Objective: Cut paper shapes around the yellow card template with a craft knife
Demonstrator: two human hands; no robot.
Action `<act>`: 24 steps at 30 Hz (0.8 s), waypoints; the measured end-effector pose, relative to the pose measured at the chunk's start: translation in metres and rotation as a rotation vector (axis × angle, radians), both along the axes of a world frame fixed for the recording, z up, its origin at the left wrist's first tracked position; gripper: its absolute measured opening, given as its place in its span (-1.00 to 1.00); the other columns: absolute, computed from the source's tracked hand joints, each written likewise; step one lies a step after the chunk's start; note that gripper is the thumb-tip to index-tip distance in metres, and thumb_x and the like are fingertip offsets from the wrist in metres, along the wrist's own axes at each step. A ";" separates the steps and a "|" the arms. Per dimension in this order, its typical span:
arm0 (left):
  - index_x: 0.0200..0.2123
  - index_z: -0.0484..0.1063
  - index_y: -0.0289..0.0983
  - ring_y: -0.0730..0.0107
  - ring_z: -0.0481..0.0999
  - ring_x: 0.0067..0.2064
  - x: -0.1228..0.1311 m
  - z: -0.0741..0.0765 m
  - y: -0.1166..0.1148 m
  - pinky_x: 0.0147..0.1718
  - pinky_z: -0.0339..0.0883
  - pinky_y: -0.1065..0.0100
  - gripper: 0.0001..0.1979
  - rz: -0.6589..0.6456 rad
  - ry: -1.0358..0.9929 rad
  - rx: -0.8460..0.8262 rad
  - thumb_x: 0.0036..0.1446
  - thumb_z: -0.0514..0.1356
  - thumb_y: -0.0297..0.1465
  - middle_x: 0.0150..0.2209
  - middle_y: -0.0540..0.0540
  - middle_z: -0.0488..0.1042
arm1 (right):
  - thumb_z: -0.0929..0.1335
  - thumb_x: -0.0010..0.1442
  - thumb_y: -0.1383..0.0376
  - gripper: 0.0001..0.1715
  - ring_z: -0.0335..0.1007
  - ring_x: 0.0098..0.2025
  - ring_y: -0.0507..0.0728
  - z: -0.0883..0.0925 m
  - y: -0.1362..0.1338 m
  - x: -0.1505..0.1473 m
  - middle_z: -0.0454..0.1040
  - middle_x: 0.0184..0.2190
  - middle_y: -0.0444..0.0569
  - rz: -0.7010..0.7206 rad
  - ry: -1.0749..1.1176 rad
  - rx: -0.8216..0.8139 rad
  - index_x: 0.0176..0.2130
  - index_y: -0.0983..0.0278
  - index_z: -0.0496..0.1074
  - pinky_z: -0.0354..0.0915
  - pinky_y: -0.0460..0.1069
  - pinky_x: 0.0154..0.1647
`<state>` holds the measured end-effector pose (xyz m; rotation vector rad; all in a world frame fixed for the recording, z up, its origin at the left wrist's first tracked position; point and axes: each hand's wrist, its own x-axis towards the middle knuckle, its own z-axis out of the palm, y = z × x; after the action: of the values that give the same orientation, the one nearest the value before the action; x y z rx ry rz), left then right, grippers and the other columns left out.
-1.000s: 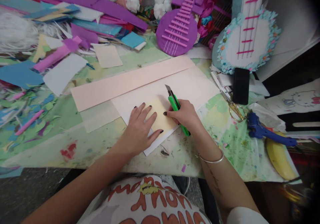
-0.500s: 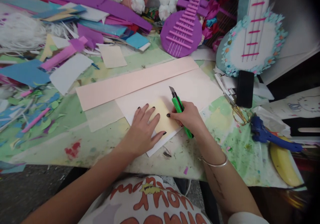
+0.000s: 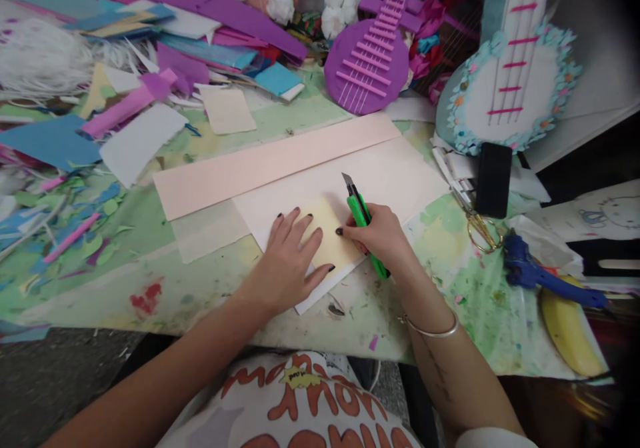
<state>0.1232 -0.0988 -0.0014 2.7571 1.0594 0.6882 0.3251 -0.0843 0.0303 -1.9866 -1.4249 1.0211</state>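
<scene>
My left hand (image 3: 293, 258) lies flat with fingers spread over a pale yellow piece of paper (image 3: 327, 228) and the white sheet (image 3: 390, 175) beneath it. In my right hand (image 3: 377, 235) is a green utility knife (image 3: 359, 209), its blade out and pointing up and away from me. My right fingertips touch or hover by the yellow piece's right edge; I cannot tell which. Along the far side of the white sheet runs a long pale pink strip (image 3: 270, 165).
Coloured scraps (image 3: 50, 148) cover the left. Behind stands a purple paper lute (image 3: 367, 65); a white one (image 3: 515, 88) with blue flowers is at the right. A black phone (image 3: 493, 180), gold-handled scissors (image 3: 484, 233) and a blue glue gun (image 3: 530, 265) lie at the right.
Hands, knife and papers keep the same arrangement. The whole view has shifted very slightly, with things appearing a little further right.
</scene>
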 end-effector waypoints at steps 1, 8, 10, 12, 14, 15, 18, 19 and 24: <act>0.04 0.36 -0.50 -0.28 0.13 0.28 0.000 0.000 0.000 0.19 0.08 -0.26 -0.55 0.000 0.002 -0.001 0.27 0.12 -0.22 0.12 -0.50 0.31 | 0.44 -0.08 0.28 -0.84 0.26 -0.73 0.01 0.000 0.000 0.000 0.32 -0.80 -0.23 -0.002 -0.002 0.000 -0.51 0.25 0.37 0.22 -0.08 -0.57; 0.05 0.37 -0.52 -0.28 0.13 0.29 0.001 0.002 -0.003 0.20 0.06 -0.27 -0.54 0.015 0.030 0.016 0.27 0.11 -0.23 0.11 -0.50 0.35 | 0.43 -0.06 0.25 -0.84 0.26 -0.73 0.02 0.001 0.001 0.000 0.33 -0.80 -0.22 0.019 -0.035 0.000 -0.51 0.25 0.37 0.22 -0.08 -0.58; 0.06 0.37 -0.56 -0.26 0.16 0.29 0.003 0.002 -0.006 0.21 0.09 -0.22 -0.51 0.016 0.049 0.040 0.29 0.09 -0.23 0.12 -0.53 0.34 | 0.43 -0.05 0.24 -0.83 0.27 -0.72 0.03 0.001 0.001 0.001 0.33 -0.80 -0.21 0.026 -0.044 -0.004 -0.51 0.24 0.37 0.21 -0.07 -0.58; 0.08 0.34 -0.60 -0.21 0.19 0.28 0.004 0.002 -0.008 0.21 0.16 -0.11 -0.48 0.018 0.065 0.052 0.31 0.07 -0.23 0.14 -0.56 0.33 | 0.43 -0.05 0.23 -0.82 0.26 -0.72 0.04 0.000 0.000 0.001 0.33 -0.80 -0.21 0.026 -0.039 -0.005 -0.49 0.24 0.38 0.21 -0.07 -0.59; 0.10 0.32 -0.63 -0.18 0.21 0.28 0.005 0.001 -0.009 0.20 0.21 -0.03 -0.46 0.023 0.083 0.047 0.32 0.06 -0.23 0.16 -0.58 0.31 | 0.43 -0.05 0.22 -0.83 0.25 -0.72 0.04 0.000 0.000 0.001 0.32 -0.80 -0.22 0.021 -0.028 0.002 -0.48 0.24 0.39 0.22 -0.07 -0.60; 0.10 0.32 -0.64 -0.18 0.21 0.28 0.006 0.000 -0.010 0.19 0.22 -0.02 -0.45 0.024 0.092 0.044 0.32 0.06 -0.22 0.17 -0.59 0.30 | 0.43 -0.05 0.22 -0.83 0.25 -0.72 0.04 -0.001 -0.001 0.001 0.31 -0.80 -0.23 0.019 -0.022 0.007 -0.47 0.25 0.39 0.22 -0.06 -0.60; 0.11 0.31 -0.64 -0.20 0.23 0.27 0.006 -0.001 -0.010 0.19 0.22 -0.04 -0.45 0.024 0.103 0.049 0.33 0.04 -0.22 0.17 -0.59 0.30 | 0.44 -0.06 0.21 -0.82 0.25 -0.72 0.05 -0.002 -0.001 0.002 0.30 -0.80 -0.23 0.012 -0.012 0.012 -0.47 0.24 0.40 0.22 -0.06 -0.61; 0.11 0.31 -0.64 -0.20 0.24 0.27 0.006 0.000 -0.010 0.18 0.22 -0.04 -0.45 0.026 0.101 0.052 0.33 0.04 -0.22 0.17 -0.60 0.30 | 0.44 -0.07 0.21 -0.82 0.24 -0.72 0.05 -0.002 -0.001 0.002 0.29 -0.80 -0.23 0.007 -0.010 0.011 -0.47 0.24 0.40 0.21 -0.06 -0.62; 0.10 0.33 -0.63 -0.20 0.28 0.24 0.006 0.000 -0.009 0.16 0.26 -0.01 -0.46 0.038 0.075 0.069 0.33 0.04 -0.22 0.15 -0.59 0.32 | 0.44 -0.07 0.21 -0.81 0.21 -0.75 0.03 -0.003 -0.001 0.001 0.28 -0.81 -0.25 -0.009 0.010 0.005 -0.47 0.24 0.38 0.20 -0.07 -0.65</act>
<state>0.1290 -0.1078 -0.0011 2.8485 1.1259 0.6429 0.3265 -0.0854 0.0269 -1.9796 -1.4107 1.0207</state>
